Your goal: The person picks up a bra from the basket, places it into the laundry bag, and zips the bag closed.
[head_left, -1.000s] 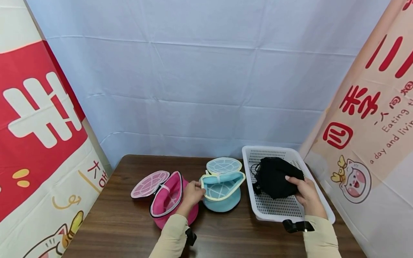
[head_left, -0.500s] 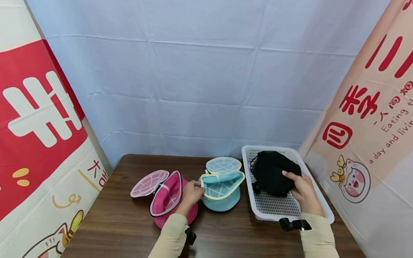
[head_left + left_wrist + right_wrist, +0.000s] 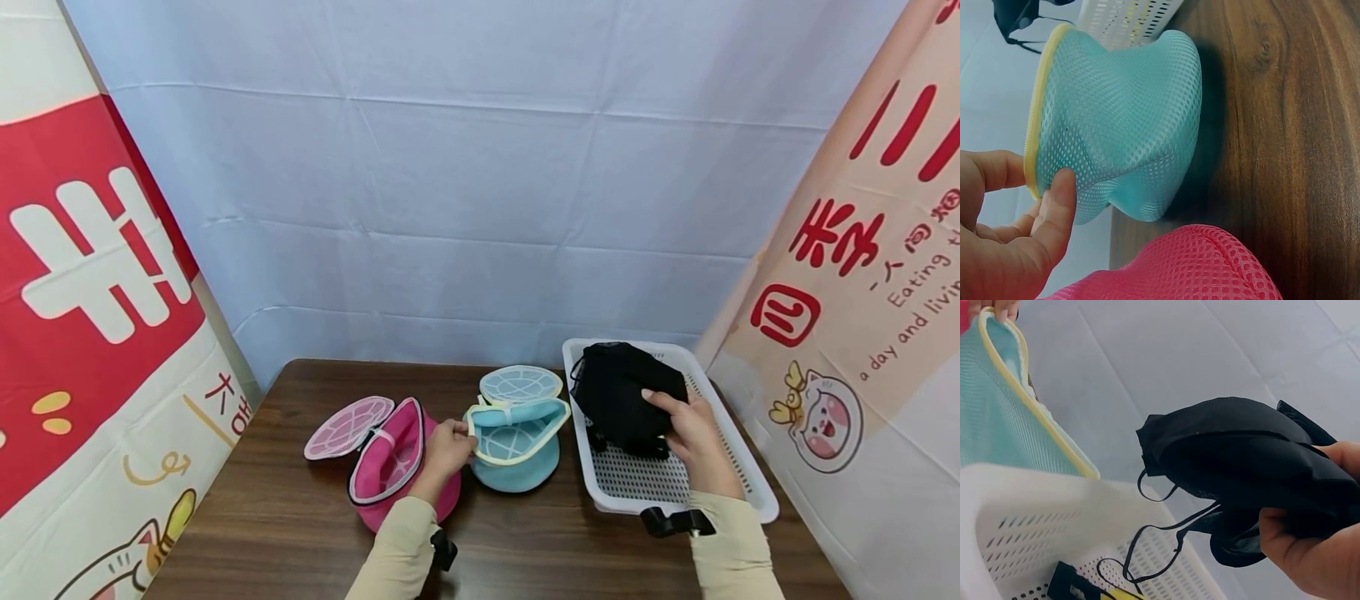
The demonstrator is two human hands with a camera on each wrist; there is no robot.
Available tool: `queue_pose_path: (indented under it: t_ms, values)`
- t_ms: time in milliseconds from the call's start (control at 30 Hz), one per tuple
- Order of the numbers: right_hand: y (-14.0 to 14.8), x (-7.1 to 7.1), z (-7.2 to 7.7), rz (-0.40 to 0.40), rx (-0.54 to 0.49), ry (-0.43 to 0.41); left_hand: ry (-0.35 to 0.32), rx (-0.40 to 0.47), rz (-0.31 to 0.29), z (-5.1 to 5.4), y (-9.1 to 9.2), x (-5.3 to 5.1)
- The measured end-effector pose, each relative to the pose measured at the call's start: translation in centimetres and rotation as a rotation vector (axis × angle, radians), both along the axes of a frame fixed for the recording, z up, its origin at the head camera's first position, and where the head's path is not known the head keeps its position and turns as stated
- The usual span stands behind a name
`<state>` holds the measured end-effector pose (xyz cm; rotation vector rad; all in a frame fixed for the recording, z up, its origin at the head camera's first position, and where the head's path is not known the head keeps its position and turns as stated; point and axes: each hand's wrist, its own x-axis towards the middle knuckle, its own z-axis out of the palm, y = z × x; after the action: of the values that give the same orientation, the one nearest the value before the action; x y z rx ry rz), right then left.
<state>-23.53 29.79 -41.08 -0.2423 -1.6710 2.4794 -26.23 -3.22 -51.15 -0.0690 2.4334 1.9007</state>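
The left hand (image 3: 448,454) pinches the yellow-trimmed rim of a teal mesh bag (image 3: 517,477), whose round lid is folded back behind it; in the left wrist view, thumb and fingers (image 3: 1057,215) hold that rim. The right hand (image 3: 697,433) grips a bundle of black fabric (image 3: 626,400) above the white basket (image 3: 759,493). Thin black straps dangle from the fabric (image 3: 1235,453) in the right wrist view, over the basket's wall (image 3: 1054,500).
A pink mesh bag (image 3: 446,500) stands left of the teal one, its mouth open and its lid (image 3: 348,429) laid back, beside the left forearm. Inside the basket lie a dark item (image 3: 1072,584) and something yellow (image 3: 1121,594).
The right hand has moved left with the black fabric, bringing it to the basket's left side, closer to the teal bag. The left hand has stayed on the rim.
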Motion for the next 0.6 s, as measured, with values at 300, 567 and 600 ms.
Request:
queue_pose_path:
  t_ms: [300,567,600]
  values:
    - [-1.6,-0.3,0.3,0.020,0.088,0.004,-0.020,0.000,-0.006,0.3,0.1,0.0]
    - [-2.7,-0.7,-0.2,0.065,0.193,0.060,0.002,0.016,-0.014,0.2,0.1,0.0]
    - [-2.8,-0.7,-0.3,0.073,0.207,0.067,0.006,0.021,-0.014,0.2,0.1,0.0]
